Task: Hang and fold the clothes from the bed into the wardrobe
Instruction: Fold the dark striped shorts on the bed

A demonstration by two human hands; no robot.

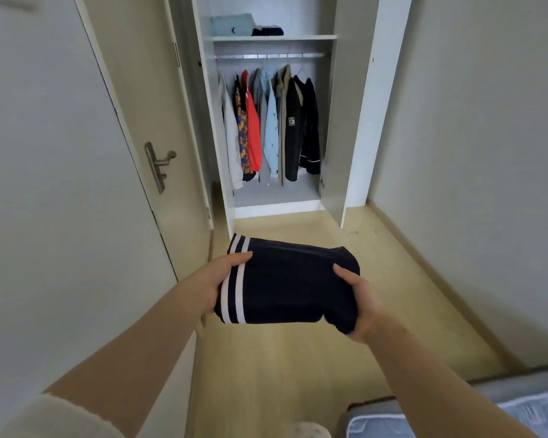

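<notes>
Both hands are clamping a folded navy garment [287,284] from opposite ends, the left hand [217,279] gripping the white-striped edge, the right hand [359,303] pinching the rounded fold, thumbs on top, probably so the folds are not slipping apart in the air. The bundle is hanging level above the floor [298,374], well short of the wardrobe [355,121]. Its doors are standing wide, leaving a clear lane ahead. The top shelf [274,37] is already carrying two folded piles, with free room to their right; the rail [268,55] below looks crowded. The bed [519,406] corner is sitting near the right forearm.
</notes>
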